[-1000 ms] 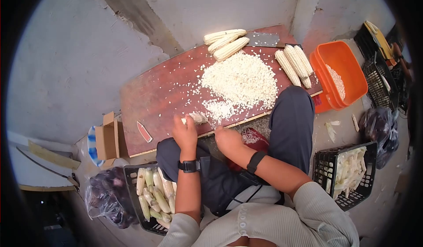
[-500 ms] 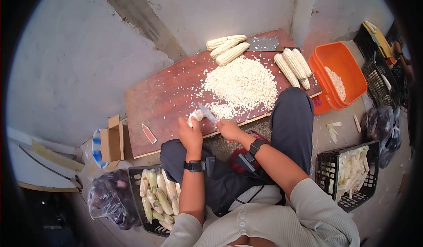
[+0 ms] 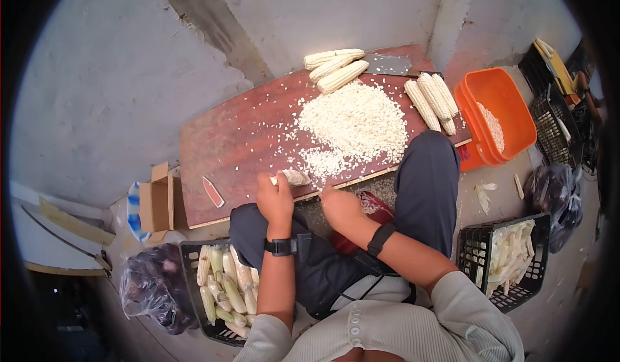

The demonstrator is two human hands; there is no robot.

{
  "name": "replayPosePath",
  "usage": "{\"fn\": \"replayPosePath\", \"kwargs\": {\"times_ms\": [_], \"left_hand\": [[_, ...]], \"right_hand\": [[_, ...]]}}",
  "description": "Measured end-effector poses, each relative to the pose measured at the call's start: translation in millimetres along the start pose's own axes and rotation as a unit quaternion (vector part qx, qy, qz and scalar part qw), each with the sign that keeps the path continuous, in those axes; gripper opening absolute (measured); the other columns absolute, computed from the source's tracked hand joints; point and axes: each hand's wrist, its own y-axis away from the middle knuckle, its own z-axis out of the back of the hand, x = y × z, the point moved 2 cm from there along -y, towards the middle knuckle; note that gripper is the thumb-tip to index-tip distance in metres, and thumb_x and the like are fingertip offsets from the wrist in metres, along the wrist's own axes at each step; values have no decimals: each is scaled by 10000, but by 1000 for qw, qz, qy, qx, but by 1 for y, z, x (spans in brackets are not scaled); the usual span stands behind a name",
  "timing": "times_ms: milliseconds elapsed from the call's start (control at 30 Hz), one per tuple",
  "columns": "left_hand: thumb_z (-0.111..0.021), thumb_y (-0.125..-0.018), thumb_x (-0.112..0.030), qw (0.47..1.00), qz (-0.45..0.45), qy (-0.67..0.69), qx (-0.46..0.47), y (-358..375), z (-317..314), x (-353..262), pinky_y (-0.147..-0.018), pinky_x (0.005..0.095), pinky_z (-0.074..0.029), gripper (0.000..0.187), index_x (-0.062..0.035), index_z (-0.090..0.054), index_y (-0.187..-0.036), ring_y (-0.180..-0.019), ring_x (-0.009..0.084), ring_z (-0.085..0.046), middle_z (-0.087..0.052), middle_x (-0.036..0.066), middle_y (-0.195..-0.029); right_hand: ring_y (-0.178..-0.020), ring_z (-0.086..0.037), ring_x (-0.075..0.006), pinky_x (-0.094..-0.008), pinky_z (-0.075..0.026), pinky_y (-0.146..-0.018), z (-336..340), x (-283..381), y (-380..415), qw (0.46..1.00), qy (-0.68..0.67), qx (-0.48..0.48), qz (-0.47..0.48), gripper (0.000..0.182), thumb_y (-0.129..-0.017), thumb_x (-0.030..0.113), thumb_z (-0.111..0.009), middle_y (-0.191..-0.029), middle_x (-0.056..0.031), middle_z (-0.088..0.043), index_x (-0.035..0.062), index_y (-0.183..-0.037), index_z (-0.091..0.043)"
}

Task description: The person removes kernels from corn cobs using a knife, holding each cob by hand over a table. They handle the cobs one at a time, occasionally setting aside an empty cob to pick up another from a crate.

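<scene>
My left hand (image 3: 275, 199) is wrapped round a partly stripped corn cob (image 3: 296, 178) over the front edge of the reddish board (image 3: 226, 149). Close by on the right, my right hand (image 3: 341, 208) is closed in a fist. It held a knife half a second ago; the blade hardly shows now, edge-on or hidden by the fingers. Beyond both hands spreads a heap of loose white corn kernels (image 3: 355, 120). Whole husked corn cobs (image 3: 342, 76) lie behind the heap, and several more cobs (image 3: 431, 97) lie at the board's right end.
A cleaver (image 3: 387, 65) lies at the back. An orange bucket (image 3: 475, 94) holds kernels. Black crates hold unhusked corn (image 3: 226, 284) at left and husks (image 3: 513, 255) at right. A cardboard box (image 3: 155, 200), a red-and-white piece (image 3: 212, 191) and plastic bags (image 3: 158, 291) are around.
My right hand has drawn back slightly toward me and turned, so the knife blade no longer shows plainly. The cob in my left hand has swung to point more to the right.
</scene>
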Motion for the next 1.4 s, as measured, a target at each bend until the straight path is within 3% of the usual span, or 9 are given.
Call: {"fn": "replayPosePath", "kwargs": {"times_ms": [67, 233, 533, 633, 800, 933, 1033, 1133, 1400], "left_hand": [[-543, -859, -266, 999, -39, 2, -11, -2, -6, 5, -603, 488, -423, 272, 3, -513, -828, -663, 432, -561, -584, 225, -702], [-535, -863, -256, 999, -9, 6, 52, -6, -7, -3, -612, 486, -423, 262, 4, -515, -847, -681, 431, -561, -584, 230, -735], [-534, -879, -257, 999, 4, 40, 10, -6, -2, 11, -618, 467, -427, 247, -11, -516, -885, -691, 411, -569, -586, 216, -749], [-549, -876, -265, 999, 10, 45, 8, -6, 0, 7, -617, 460, -429, 253, -15, -516, -895, -689, 408, -569, -586, 216, -751], [-572, -861, -280, 999, -20, 35, -6, -3, 7, 3, -617, 460, -432, 274, -15, -508, -879, -695, 415, -572, -591, 219, -759], [-560, -855, -269, 1000, -10, 7, 6, -2, 4, 0, -611, 475, -430, 264, -12, -501, -865, -695, 424, -571, -591, 222, -750], [-540, -860, -259, 1000, -19, 4, 21, -3, 3, -2, -597, 489, -419, 254, -11, -489, -841, -683, 428, -566, -579, 228, -728], [-524, -865, -249, 999, -32, -10, 31, -7, -1, 0, -577, 501, -403, 247, -13, -471, -811, -662, 432, -557, -566, 229, -704], [-526, -862, -247, 990, -122, -41, 52, 1, -8, -9, -551, 507, -404, 230, -31, -469, -809, -631, 426, -556, -566, 209, -682]], "right_hand": [[-668, -662, -322, -433, -524, -575, -10, -1, -4, 1000, 5, 27, -14, 161, -880, 142, -473, -722, -202, -646, -13, -865, -514], [-692, -663, -342, -443, -524, -595, -23, -3, -32, 999, -12, 19, -27, 120, -825, 67, -481, -709, -209, -643, -24, -891, -521], [-645, -612, -400, -486, -483, -590, -33, -22, -41, 994, -107, -24, -17, 253, -935, 230, -444, -700, -205, -624, -12, -911, -513], [-627, -599, -408, -495, -471, -592, -6, -14, -27, 994, -103, -33, -20, 224, -929, 216, -458, -688, -207, -614, -3, -909, -504], [-612, -615, -348, -438, -495, -557, 60, 18, 0, 985, -107, -125, 42, 197, -915, 193, -477, -661, -179, -609, 9, -849, -504], [-566, -617, -321, -411, -481, -484, 64, 29, 6, 975, -71, -190, 91, 217, -924, 233, -487, -626, -163, -603, 23, -872, -505], [-550, -628, -289, -381, -496, -472, 36, 30, 4, 994, -11, -85, 63, 228, -921, 233, -496, -618, -144, -610, 19, -844, -511], [-598, -648, -316, -422, -513, -529, 28, 31, -2, 999, -23, -30, 21, 217, -916, 216, -482, -650, -163, -632, 14, -844, -520], [-628, -638, -370, -451, -501, -550, -23, -5, -40, 997, -68, -26, 25, 216, -919, 202, -473, -688, -200, -633, 0, -859, -521]]}}
